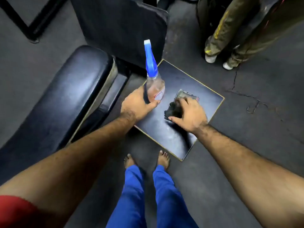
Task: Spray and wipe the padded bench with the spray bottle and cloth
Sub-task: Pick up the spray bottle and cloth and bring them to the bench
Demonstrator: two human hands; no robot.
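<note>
A clear spray bottle (155, 86) with a blue trigger head stands upright on a small dark square table (184, 83). My left hand (138, 104) wraps around its lower body. A dark crumpled cloth (172, 111) lies on the same table to the right, and my right hand (189, 114) presses on it with fingers curled over it. The padded bench (65, 96), black and shiny, runs diagonally at the left, beside the table.
A black upright pad (121, 27) rises behind the bottle. Another person's legs in olive trousers (230, 35) stand at the upper right. A flat card-like item (184, 95) lies under the cloth. My bare feet (146, 160) stand on grey floor.
</note>
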